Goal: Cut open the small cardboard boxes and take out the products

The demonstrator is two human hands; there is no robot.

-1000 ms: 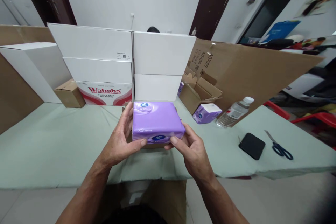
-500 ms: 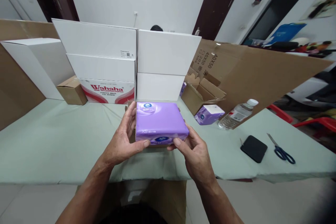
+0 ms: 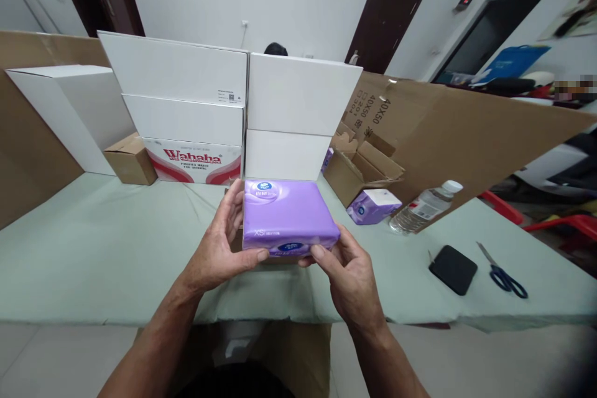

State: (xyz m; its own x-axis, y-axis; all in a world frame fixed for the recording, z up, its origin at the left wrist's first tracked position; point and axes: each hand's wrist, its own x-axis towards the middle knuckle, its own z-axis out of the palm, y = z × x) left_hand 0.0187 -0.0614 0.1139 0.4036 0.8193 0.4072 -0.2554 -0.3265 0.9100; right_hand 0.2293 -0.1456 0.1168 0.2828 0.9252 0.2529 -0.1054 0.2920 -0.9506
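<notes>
A purple pack of tissues (image 3: 289, 214) is held up between my two hands over the near middle of the table. My left hand (image 3: 221, 249) grips its left side, thumb along the lower front edge. At the lower right corner my right hand (image 3: 347, 273) holds it, thumb on the front face and fingers underneath. Behind and below the pack a brown cardboard surface (image 3: 275, 259) shows in part; the rest of it is hidden. Another purple tissue pack (image 3: 374, 206) lies on the table to the right, against an open cardboard box (image 3: 359, 168).
White boxes (image 3: 303, 96) and a Wahaha carton (image 3: 193, 161) stand along the back. A small brown box (image 3: 131, 160) sits at left. On the right are a water bottle (image 3: 424, 206), a black flat pad (image 3: 453, 269) and scissors (image 3: 502, 275). Cardboard panels (image 3: 448, 130) border the green-covered table (image 3: 116, 249).
The tissue pack stays in both hands, its top tilted very slightly. The view has shifted a little, so the surroundings sit slightly farther right.
</notes>
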